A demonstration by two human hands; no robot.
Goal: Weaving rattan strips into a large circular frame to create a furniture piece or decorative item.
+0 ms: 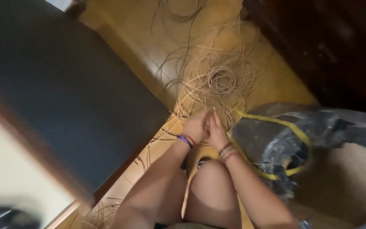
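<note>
My left hand (196, 125) and my right hand (216, 132) are pressed close together just above my knee (210, 178). Both hold thin pale cane strands (193, 104) that fan out from between the fingers. The strands run up into a tangled coil of the same pale cane (221, 78) lying on the yellow tiled floor (149, 46). Bracelets circle both wrists. What the fingers pinch exactly is hidden between the hands.
A large dark panel (60, 85) with a wooden edge fills the left. A clear plastic bag with a yellow strap (284, 140) lies at the right on a woven beige mat (348, 182). Dark wooden furniture (331, 46) stands at top right. More cane loops (178, 10) lie at the top.
</note>
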